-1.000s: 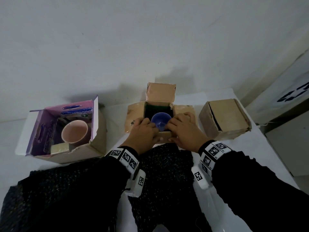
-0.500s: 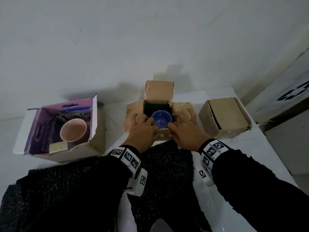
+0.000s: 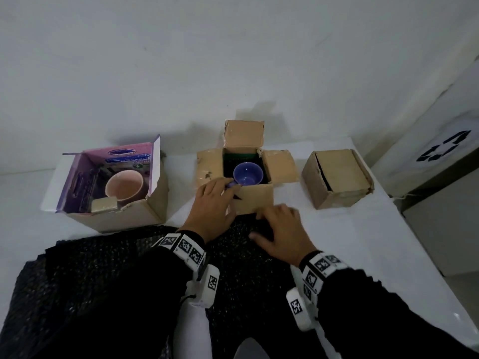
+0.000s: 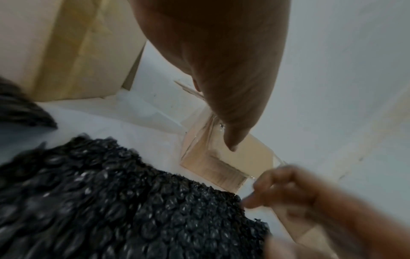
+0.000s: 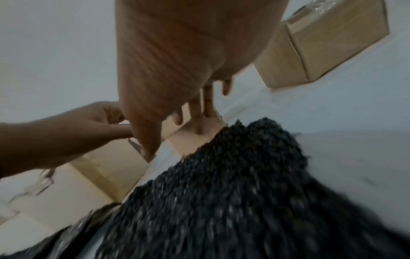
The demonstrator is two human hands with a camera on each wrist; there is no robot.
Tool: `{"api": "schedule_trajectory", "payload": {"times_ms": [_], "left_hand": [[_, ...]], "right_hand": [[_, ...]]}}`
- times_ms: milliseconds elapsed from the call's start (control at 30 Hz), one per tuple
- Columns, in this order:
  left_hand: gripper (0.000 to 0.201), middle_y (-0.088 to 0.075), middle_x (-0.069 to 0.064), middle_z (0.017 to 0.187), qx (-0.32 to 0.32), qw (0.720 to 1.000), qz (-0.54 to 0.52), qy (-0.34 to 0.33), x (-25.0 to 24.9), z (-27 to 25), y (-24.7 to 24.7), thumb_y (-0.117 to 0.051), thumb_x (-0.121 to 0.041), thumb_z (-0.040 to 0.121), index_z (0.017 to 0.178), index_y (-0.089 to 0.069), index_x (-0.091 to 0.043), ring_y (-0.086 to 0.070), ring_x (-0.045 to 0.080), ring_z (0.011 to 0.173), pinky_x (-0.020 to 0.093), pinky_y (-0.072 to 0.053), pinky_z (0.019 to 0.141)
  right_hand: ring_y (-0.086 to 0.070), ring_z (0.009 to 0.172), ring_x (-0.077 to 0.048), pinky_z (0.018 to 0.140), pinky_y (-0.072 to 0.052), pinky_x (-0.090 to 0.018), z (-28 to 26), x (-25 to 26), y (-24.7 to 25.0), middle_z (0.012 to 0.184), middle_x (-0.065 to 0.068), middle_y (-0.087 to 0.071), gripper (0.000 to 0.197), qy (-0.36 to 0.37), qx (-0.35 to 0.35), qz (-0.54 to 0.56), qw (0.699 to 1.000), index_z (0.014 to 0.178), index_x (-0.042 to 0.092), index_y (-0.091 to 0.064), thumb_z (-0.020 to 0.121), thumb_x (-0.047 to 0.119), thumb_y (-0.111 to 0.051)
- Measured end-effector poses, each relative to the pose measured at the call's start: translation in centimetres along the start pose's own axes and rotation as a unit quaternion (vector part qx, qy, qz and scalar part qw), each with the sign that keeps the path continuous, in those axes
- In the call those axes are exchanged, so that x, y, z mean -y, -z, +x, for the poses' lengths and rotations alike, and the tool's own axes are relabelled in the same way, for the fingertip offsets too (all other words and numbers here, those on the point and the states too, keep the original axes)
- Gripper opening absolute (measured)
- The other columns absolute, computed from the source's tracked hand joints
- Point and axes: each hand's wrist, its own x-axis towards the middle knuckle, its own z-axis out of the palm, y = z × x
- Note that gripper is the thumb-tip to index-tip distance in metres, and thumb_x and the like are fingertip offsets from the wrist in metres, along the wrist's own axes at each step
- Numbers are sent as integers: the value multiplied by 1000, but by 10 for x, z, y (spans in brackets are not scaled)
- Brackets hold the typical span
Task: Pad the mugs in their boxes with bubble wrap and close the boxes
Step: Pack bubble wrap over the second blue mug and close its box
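Observation:
A blue mug (image 3: pixel 248 174) sits in the open middle box (image 3: pixel 255 200), its four flaps spread out. My left hand (image 3: pixel 228 189) is at the box's near-left corner, its curled fingers over the rim by the mug's handle and its thumb (image 4: pixel 233 143) on the front wall. My right hand (image 3: pixel 274 218) hovers low in front of the box, its fingers (image 5: pixel 198 122) straight and touching the front wall just above the black bubble wrap (image 3: pixel 246 255). That sheet lies flat on the table between the box and me, also visible as bubble wrap (image 5: pixel 244 192) under the right wrist.
An open purple-lined box (image 3: pixel 124 218) holding a pink mug (image 3: pixel 124 185) stands at the left. At the right stands a brown box (image 3: pixel 339 174) with its lid down. A white recycling bin (image 3: pixel 440 156) stands beyond the table's right edge. The wall is close behind the boxes.
My right hand has drawn back from the middle box's rim and down to its front wall by the bubble wrap. My left hand stays at the near-left corner.

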Motion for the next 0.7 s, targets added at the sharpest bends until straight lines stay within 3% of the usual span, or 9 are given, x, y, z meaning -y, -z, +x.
{"api": "schedule_trajectory", "payload": {"times_ms": [67, 133, 233, 333, 400, 467, 533, 633, 700], "left_hand": [[54, -45, 5, 141, -7, 1000, -11, 12, -4, -13, 3, -65, -34, 80, 131, -54, -20, -37, 26, 132, 44, -35, 102], [48, -46, 7, 140, -9, 1000, -12, 14, -8, -26, 3, -67, -34, 82, 127, -58, -20, -39, 28, 130, 46, -40, 98], [44, -45, 7, 142, -3, 999, -24, 35, -10, -49, -1, -58, -43, 87, 126, -59, -23, -40, 29, 129, 47, -41, 98], [59, -45, 5, 143, 4, 995, -54, 80, -12, -69, -3, -39, -63, 87, 130, -55, -26, -40, 27, 130, 46, -38, 102], [73, -47, 2, 141, -19, 986, -119, 111, -15, -78, -2, -38, -74, 84, 134, -51, -23, -43, 23, 128, 44, -39, 104], [85, -51, -1, 136, -10, 959, -239, 150, -19, -84, 0, -47, -79, 78, 141, -41, -23, -47, 15, 125, 36, -41, 104], [90, -59, -7, 128, 47, 905, -375, 195, -27, -83, 7, -62, -75, 70, 142, -39, -26, -55, 6, 117, 29, -46, 99], [50, -70, -8, 109, 136, 858, -445, 216, -41, -78, 13, -75, -49, 78, 119, -63, -24, -65, 10, 107, 32, -51, 97], [19, -70, -4, 103, 155, 851, -448, 226, -48, -75, 17, -68, -29, 90, 108, -64, -25, -65, 18, 105, 36, -50, 97]], "right_hand": [[-41, 119, -19, 99, -28, -43, -21, 4, -15, 126, 9, -52, 71, -38, 133, -24, 990, 124, 33, -48, 71, 80, -52], [-40, 125, -21, 102, -24, -44, -33, 4, -27, 133, 9, -49, 59, -38, 159, -53, 985, 116, 35, -55, 71, 73, -59], [-46, 117, -21, 97, -26, -40, -35, 8, -29, 117, 10, -57, 23, -74, 98, -31, 992, 96, 32, -62, 81, 49, -66], [-51, 103, -19, 86, -33, -36, -33, 11, -20, 97, 9, -62, 13, -110, 34, 44, 992, 90, 28, -60, 86, 37, -67], [-56, 84, -17, 74, -39, -33, -31, 13, -6, 83, 7, -61, 12, -125, -25, 144, 981, 88, 23, -54, 90, 30, -65], [-54, 70, -8, 65, -41, -26, -26, 17, 10, 75, 9, -57, 16, -160, -70, 254, 951, 86, 21, -49, 94, 26, -61], [-49, 64, 0, 63, -39, -20, -21, 24, 22, 72, 10, -52, 19, -209, -102, 335, 913, 83, 20, -47, 95, 24, -60], [-51, 70, -12, 71, -43, -30, -14, 32, 32, 73, 0, -54, 20, -266, -110, 488, 824, 81, 16, -49, 95, 23, -62], [-52, 74, -17, 74, -44, -38, -13, 35, 37, 75, -3, -55, 17, -276, -123, 521, 798, 84, 16, -51, 93, 20, -64]]}}
